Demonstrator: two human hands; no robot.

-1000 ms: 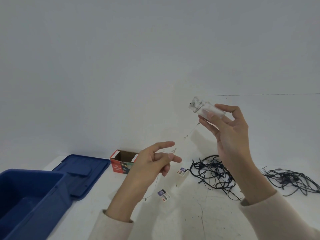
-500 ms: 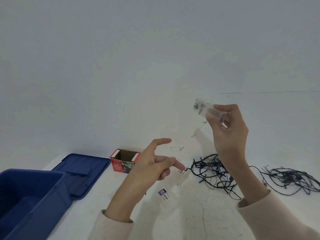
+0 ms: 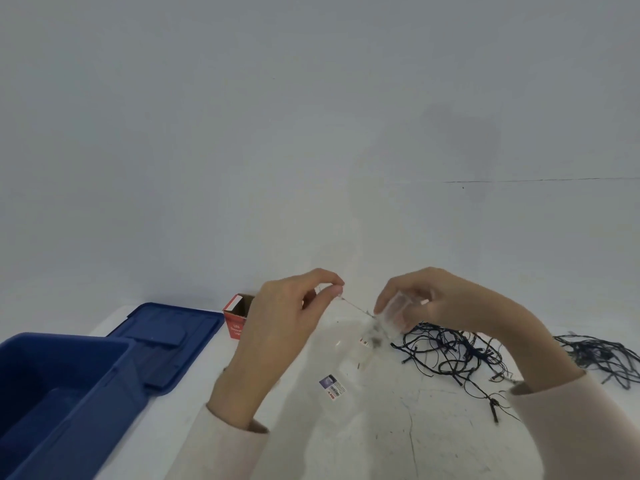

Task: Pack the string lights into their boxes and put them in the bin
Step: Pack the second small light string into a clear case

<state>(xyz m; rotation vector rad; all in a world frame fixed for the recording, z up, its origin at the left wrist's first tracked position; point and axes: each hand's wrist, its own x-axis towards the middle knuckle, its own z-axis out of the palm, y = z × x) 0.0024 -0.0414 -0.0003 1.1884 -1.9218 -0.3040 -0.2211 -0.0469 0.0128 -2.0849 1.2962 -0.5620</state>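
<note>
I lowered both hands: left hand (image 3: 273, 337) pinches thin silver wire (image 3: 356, 306), right hand (image 3: 450, 303) grips clear plastic case (image 3: 393, 317); winding likely next.

clear battery case (image 3: 393, 315) held up, tilted, gripped in the right hand (image 3: 446, 303). its thin wire (image 3: 356, 306) runs taut across to the left hand (image 3: 277, 327), pinched between thumb and forefinger. two small printed tags (image 3: 332, 386) lie below. dark string lights (image 3: 450, 351) sit in a loose tangle just under the right hand, and a second dark tangle (image 3: 602, 355) lies further right. red box (image 3: 237, 317) stands upright, top open, partly behind the left hand. blue bin (image 3: 65, 386) is open at near left, its lid (image 3: 169, 337) flat beside it.
</note>
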